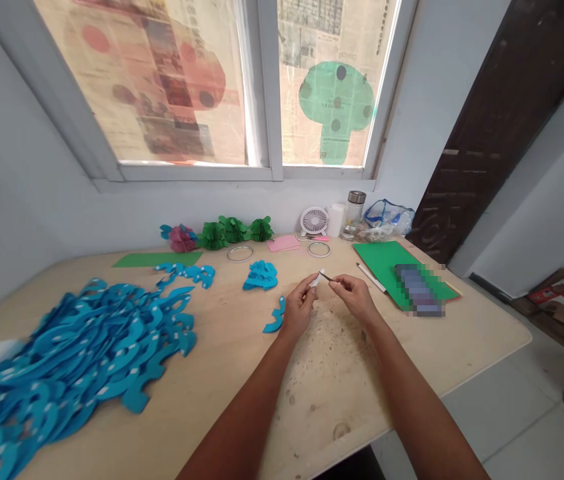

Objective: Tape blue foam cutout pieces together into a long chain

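Pinched in the fingers of my left hand (pixel 299 308) is a small white strip (pixel 318 279). My right hand (pixel 355 298) grips a thin dark pointed tool (pixel 325 276), its kind too small to make out, and its tip meets or nearly meets the strip. Just left of my left hand lies one scalloped blue cut-out (pixel 275 321), partly covered by that hand. A small stack of blue cut-outs (pixel 261 275) sits a bit farther back. On the left a large heap of blue cut-outs (pixel 97 353) bears small white patches.
At the back are green and pink paper flowers (pixel 215 235), two tape rolls (pixel 240 253), pink paper (pixel 283 243), a small fan (pixel 314 221) and a glass bottle (pixel 353 217). Toward the right lie a white pen (pixel 372 278), green sheets (pixel 382 257) and a blurred-out phone-like object (pixel 418 290).
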A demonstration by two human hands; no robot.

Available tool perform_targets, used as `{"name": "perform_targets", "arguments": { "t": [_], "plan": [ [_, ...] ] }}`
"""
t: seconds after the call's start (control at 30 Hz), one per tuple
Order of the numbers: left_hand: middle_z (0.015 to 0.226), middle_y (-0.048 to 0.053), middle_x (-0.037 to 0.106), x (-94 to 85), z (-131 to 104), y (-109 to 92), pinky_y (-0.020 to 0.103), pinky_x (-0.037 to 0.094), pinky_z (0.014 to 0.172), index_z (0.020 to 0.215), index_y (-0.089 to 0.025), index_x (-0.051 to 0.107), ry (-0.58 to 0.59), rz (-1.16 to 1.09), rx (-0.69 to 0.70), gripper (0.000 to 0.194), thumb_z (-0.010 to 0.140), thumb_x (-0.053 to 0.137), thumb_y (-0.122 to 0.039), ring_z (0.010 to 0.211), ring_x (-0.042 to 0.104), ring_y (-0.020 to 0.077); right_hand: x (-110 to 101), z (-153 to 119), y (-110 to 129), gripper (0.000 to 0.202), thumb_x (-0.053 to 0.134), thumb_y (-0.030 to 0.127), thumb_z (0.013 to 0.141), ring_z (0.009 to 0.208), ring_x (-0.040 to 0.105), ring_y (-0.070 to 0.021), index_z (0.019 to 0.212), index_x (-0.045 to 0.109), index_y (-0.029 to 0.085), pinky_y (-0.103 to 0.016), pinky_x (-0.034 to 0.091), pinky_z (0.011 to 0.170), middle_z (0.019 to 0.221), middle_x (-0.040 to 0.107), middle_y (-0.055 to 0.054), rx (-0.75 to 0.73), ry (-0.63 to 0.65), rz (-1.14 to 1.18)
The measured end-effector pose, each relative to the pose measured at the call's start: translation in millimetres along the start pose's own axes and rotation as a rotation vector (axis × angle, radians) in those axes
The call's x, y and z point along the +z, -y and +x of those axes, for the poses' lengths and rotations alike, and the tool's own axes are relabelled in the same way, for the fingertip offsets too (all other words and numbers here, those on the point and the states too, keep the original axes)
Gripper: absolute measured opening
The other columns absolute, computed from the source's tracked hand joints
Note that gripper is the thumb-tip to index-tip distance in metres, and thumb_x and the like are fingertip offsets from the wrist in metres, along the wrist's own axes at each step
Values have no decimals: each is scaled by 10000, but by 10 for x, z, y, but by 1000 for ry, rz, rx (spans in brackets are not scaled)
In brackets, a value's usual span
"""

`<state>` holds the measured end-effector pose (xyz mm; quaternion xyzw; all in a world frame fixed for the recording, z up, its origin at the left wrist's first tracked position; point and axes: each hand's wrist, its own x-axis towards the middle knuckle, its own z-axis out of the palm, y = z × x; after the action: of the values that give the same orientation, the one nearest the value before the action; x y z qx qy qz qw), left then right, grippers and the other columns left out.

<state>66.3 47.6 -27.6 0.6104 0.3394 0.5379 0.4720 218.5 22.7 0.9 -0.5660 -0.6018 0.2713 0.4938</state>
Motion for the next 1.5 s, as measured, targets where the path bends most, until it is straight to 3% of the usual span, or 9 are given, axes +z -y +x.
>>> {"name": "perform_targets", "arguments": {
  "t": [0.17,0.43,0.8,1.5],
  "plan": [
    [630,-5,549,17,-3,14,190,354,410,1202,-156,540,28,-67,-39,465,799,506,-386,432,382,61,-5,-9,25,324,542,454,732,501,350,-95,755,640,146,-220,263,465,542,433,28,-31,-15,-40],
    [571,-18,515,36,-10,-59,164,369,385,1177,-149,553,-26,-163,-89,474,769,543,-389,476,450,80,-25,-13,50,346,534,470,739,512,355,-101,793,626,141,-220,275,472,546,428,27,-29,-70,-59],
    [605,-16,511,62,-35,-68,158,377,390,1197,-157,536,9,-216,-90,497,757,571,-387,525,488,86,4,-45,98,308,555,412,748,556,403,-105,883,642,150,-214,312,513,603,491,18,-40,17,-93],
    [583,-31,508,59,-39,-67,163,359,380,1157,-161,541,27,-211,-98,473,757,572,-412,452,445,66,9,-18,64,286,554,410,743,558,414,-114,845,649,160,-216,311,505,596,510,10,-73,-24,-167]
  ]
}}
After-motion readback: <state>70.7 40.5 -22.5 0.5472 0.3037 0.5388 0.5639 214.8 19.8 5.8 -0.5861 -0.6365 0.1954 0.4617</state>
